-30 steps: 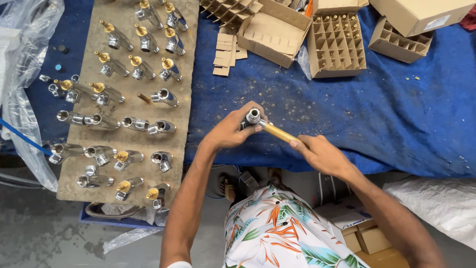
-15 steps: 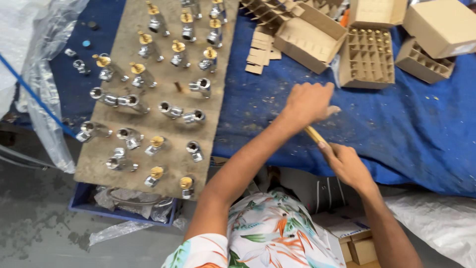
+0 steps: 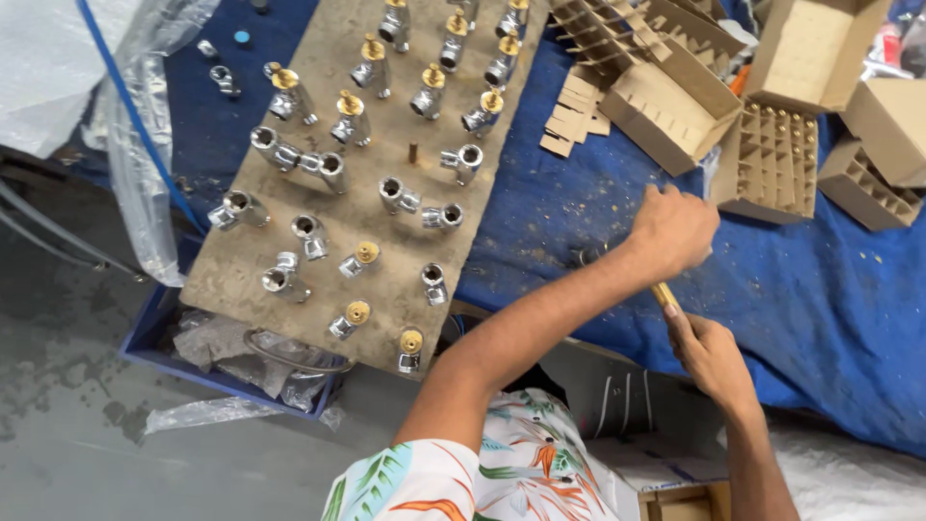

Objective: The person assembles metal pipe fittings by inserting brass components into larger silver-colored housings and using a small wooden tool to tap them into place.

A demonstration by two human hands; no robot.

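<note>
Yellow tool handle (image 3: pixel 665 294) gripped in right hand (image 3: pixel 712 355); left hand (image 3: pixel 672 232) fisted, contents hidden.

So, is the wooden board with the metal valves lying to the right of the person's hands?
No. The wooden board with the metal valves lies to the left of both the left hand and the right hand.

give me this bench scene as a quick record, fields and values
left hand: left hand closed over a small part that is mostly hidden
right hand: right hand gripping a yellow-handled tool that runs up under the left hand
surface: blue cloth
left of the hands: wooden board studded with chrome valve fittings, some with brass tops
behind the hands: open cardboard boxes with divider grids
loose on the cloth: cardboard strips
</note>
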